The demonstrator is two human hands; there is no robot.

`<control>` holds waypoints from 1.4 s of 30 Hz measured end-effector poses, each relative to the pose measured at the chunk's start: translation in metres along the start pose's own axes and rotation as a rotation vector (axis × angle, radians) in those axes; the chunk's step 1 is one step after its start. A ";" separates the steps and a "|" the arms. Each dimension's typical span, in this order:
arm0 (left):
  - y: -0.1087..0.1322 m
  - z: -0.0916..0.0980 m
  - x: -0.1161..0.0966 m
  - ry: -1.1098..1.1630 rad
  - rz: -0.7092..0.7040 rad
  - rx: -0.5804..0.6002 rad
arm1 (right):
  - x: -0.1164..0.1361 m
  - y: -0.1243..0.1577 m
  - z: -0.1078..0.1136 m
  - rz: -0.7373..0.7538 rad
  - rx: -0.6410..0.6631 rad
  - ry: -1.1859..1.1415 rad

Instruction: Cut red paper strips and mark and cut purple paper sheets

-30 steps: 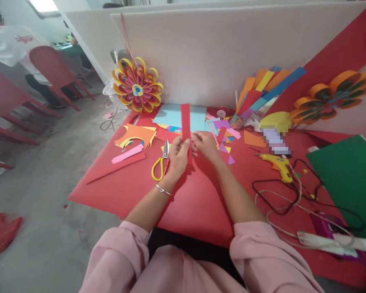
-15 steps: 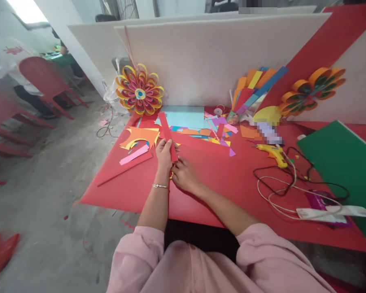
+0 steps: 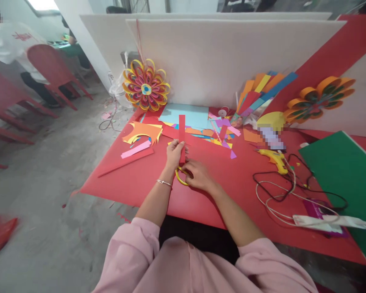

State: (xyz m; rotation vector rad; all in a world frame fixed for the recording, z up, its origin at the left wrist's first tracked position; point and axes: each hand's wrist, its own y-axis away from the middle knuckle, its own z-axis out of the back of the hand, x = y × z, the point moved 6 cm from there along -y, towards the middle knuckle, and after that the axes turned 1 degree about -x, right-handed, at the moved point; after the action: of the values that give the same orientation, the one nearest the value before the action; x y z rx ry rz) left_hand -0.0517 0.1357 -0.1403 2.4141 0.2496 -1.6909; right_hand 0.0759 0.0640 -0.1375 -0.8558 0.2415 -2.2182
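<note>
My left hand (image 3: pixel 174 154) is closed round a red paper strip (image 3: pixel 182 127), which points away from me above the red-covered table. Close by on its right, my right hand (image 3: pixel 197 174) grips a pair of scissors by the yellow handles (image 3: pixel 180 177). The blades are hidden by the hands and the strip, so whether they touch the paper cannot be told. To the left of my hands lie a pink paper strip (image 3: pixel 136 149) and orange paper (image 3: pixel 144 131) with a curved cut-out. Beyond them are a light blue sheet (image 3: pixel 189 115) and several coloured scraps (image 3: pixel 203 132).
Two paper flowers, one multicoloured (image 3: pixel 146 88) and one orange (image 3: pixel 320 97), lean at the back. A cup holds coloured strips (image 3: pixel 262 87). On the right are a yellow glue gun (image 3: pixel 274 158), tangled cords, a power strip (image 3: pixel 319 221) and a green board (image 3: pixel 344 175). Far left, a person sits on a red chair (image 3: pixel 44 61).
The red strip has turned from a slant to nearly straight away from me, and both hands have shifted slightly right. More of the yellow scissor handle now shows.
</note>
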 end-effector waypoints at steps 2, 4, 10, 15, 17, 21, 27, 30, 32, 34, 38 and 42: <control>0.001 -0.004 0.004 -0.010 0.011 0.017 | -0.002 -0.001 0.003 0.002 0.027 -0.009; 0.002 -0.007 0.008 -0.020 0.023 0.037 | -0.003 -0.001 0.004 0.019 0.020 -0.011; 0.003 -0.011 0.015 -0.071 0.054 0.055 | -0.017 0.002 0.004 -0.004 -0.023 -0.122; 0.001 -0.011 0.019 -0.078 0.083 0.055 | -0.068 0.003 0.050 -0.316 -0.261 0.111; 0.001 -0.012 0.020 -0.077 0.083 0.053 | -0.089 0.001 0.069 -0.405 -0.299 0.280; 0.001 -0.012 0.021 -0.064 0.069 0.030 | -0.117 -0.017 0.073 -0.417 -0.096 0.432; -0.004 -0.004 0.022 0.012 0.099 -0.080 | -0.136 -0.035 0.062 -0.462 0.048 0.522; -0.006 -0.002 0.022 0.042 0.109 -0.097 | -0.138 -0.040 0.066 -0.491 0.059 0.530; -0.007 -0.001 0.023 0.055 0.121 -0.108 | -0.139 -0.042 0.071 -0.500 0.087 0.472; -0.008 0.000 0.024 0.069 0.128 -0.122 | -0.140 -0.042 0.077 -0.510 0.107 0.350; -0.007 0.001 0.022 0.102 0.116 -0.137 | -0.143 -0.038 0.097 -0.578 0.058 0.121; -0.008 0.000 0.022 0.116 0.106 -0.139 | -0.142 -0.035 0.111 -0.608 -0.057 0.001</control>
State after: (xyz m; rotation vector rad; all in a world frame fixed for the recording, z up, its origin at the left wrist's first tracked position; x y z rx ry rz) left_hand -0.0466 0.1439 -0.1611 2.3812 0.2423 -1.4428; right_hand 0.1994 0.1975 -0.1112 -1.0621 0.0422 -2.7807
